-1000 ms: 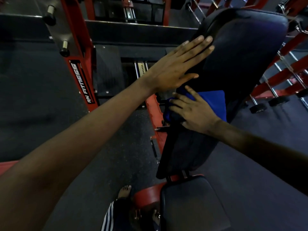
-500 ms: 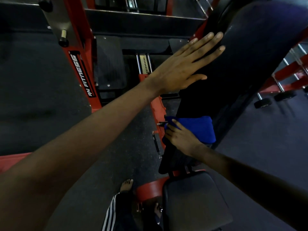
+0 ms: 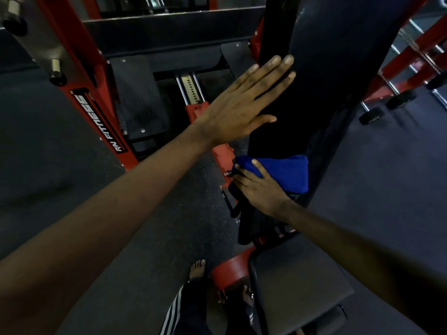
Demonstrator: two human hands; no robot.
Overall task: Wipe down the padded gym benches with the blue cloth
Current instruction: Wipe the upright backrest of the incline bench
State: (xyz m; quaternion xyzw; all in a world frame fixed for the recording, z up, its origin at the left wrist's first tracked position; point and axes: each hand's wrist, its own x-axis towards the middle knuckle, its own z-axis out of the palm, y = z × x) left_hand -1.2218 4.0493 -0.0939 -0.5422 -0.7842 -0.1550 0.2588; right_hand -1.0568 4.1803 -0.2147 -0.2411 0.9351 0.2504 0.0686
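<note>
A black padded backrest rises steeply at centre right, above the bench's seat pad. My left hand lies flat against the backrest's left edge, fingers straight and together. A folded blue cloth lies across the lower part of the backrest. My right hand holds it there, thumb on top and fingers curled over the cloth's left end at the pad's edge.
A red machine frame with a black label stands at left, with a steel adjuster post behind my left hand. Red rack bars are at the right. Dark rubber floor surrounds the bench. My bare foot stands by the red bench base.
My right hand has slid the blue cloth down the backrest from the middle to its lower part. My left hand has stayed flat on the pad's left edge.
</note>
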